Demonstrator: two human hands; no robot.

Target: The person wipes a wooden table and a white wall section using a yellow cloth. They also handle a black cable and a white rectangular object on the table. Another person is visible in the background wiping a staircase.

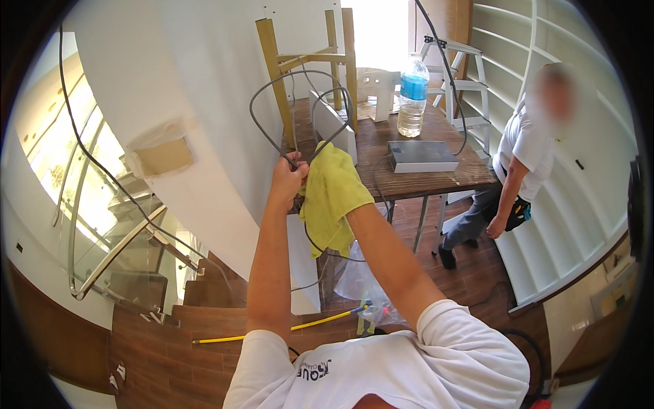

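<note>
My left hand (289, 176) grips a looped dark cable (250, 105) at the left edge of a wooden table (429, 181). Over my right hand (329, 168) lies a yellow-green cloth (332, 199), which hides the fingers. The cable loops rise above both hands, and part of the cable hangs below the cloth. Just beyond the hands a white board (334, 125) stands on edge, beside the yellowish legs of an upturned stool (278, 66). A grey box (423, 156) and a plastic bottle (413, 97) with a blue label stand farther right on the table.
A co-worker (526, 143) stands at the right, near an aluminium stepladder (472, 87) and white shelving (552, 245). Below the table are a clear plastic bag (357, 286) and a yellow pole (317, 322) on the wood floor. Stairs with a glass railing (122, 250) lie at left.
</note>
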